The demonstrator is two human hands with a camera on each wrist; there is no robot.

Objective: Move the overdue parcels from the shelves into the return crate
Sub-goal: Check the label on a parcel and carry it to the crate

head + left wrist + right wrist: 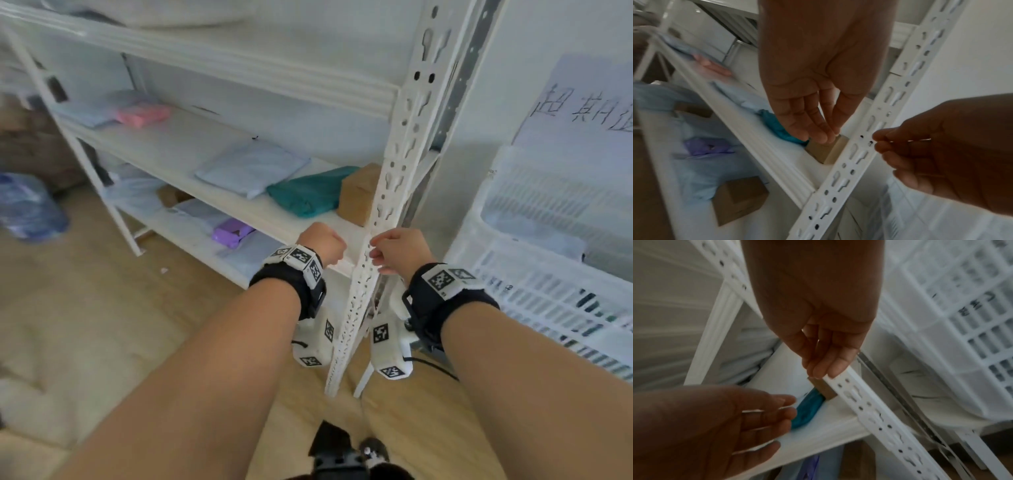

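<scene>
On the middle shelf a brown cardboard box (358,193) (828,151) (824,389) stands at the right end, behind the white upright post (387,192). A teal parcel (310,192) (774,126) and a pale blue parcel (251,168) lie to its left. My left hand (327,243) (828,131) hovers at the shelf's front edge, left of the post, fingers relaxed and empty. My right hand (383,251) (824,368) is just right of the post, loosely curled, holding nothing. The white lattice return crate (534,291) (962,321) stands at the right.
A pink parcel (142,114) lies far left on the middle shelf. The lower shelf holds a purple parcel (231,231), pale bags and another brown box (740,199). A handwritten paper sign (582,102) hangs above the crate. Blue bags (30,209) sit on the wooden floor at the left.
</scene>
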